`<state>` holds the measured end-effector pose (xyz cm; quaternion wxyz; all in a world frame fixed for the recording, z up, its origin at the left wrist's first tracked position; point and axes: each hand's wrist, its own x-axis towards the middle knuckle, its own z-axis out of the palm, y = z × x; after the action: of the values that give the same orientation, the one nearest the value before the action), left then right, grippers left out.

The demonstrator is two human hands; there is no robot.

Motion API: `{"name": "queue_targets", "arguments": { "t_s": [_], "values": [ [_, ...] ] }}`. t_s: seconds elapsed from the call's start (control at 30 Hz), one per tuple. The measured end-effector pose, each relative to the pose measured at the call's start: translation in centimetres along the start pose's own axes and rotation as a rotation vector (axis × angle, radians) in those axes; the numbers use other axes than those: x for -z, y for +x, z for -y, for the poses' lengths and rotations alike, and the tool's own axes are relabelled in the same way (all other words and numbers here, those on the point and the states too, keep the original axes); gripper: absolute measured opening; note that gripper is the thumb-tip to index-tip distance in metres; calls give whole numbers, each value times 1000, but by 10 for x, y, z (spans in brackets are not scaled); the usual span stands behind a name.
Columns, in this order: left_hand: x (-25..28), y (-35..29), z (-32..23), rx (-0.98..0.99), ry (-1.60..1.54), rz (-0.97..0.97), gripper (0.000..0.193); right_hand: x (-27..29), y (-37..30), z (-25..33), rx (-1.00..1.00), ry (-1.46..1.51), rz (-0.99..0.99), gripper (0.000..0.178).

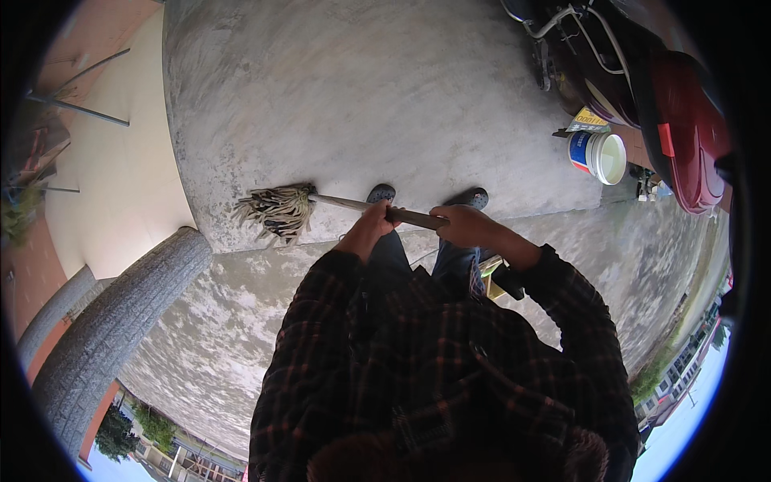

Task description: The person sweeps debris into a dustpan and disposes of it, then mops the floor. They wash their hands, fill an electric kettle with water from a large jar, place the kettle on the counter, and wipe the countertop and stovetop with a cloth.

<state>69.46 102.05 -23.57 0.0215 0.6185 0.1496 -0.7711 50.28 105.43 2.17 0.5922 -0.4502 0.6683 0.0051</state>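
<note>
A mop with a head of beige and dark cloth strips (277, 212) lies on the concrete floor, left of my feet. Its wooden handle (341, 202) runs to the right across the front of my body. My left hand (375, 223) is closed round the handle nearer the mop head. Farther along toward the end, my right hand (466, 226) is wrapped round it too. Both forearms, in dark plaid sleeves, come up from below. My dark clogs (381, 193) stand just beyond the handle.
On the right, a white bucket with a blue and red label (596, 157) stands beside a dark red motorcycle (687, 120). A grey round pillar (120, 321) rises at the left, by a cream wall (120, 161). The floor changes from smooth to mottled concrete (217, 321) near my feet.
</note>
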Motion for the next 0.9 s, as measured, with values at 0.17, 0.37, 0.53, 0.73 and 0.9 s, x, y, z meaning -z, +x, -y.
{"name": "queue_targets", "arguments": {
  "t_s": [0.17, 0.37, 0.53, 0.73, 0.9],
  "values": [
    [-123, 19, 67, 146, 130, 54, 24, 55, -91, -75, 11, 110, -231, 33],
    [-257, 45, 156, 134, 577, 170, 12, 85, -197, -169, -59, 198, -547, 27],
    [-337, 36, 226, 105, 1076, 47, 6, 69, -248, -226, -180, 433, -769, 32],
    [-392, 7, 336, 296, 1304, 166, 6, 38, -359, -277, -360, 822, -1011, 33],
    [-403, 12, 364, 368, 1401, 116, 11, 35, -357, -224, -453, 1168, -1332, 28]
  ]
}}
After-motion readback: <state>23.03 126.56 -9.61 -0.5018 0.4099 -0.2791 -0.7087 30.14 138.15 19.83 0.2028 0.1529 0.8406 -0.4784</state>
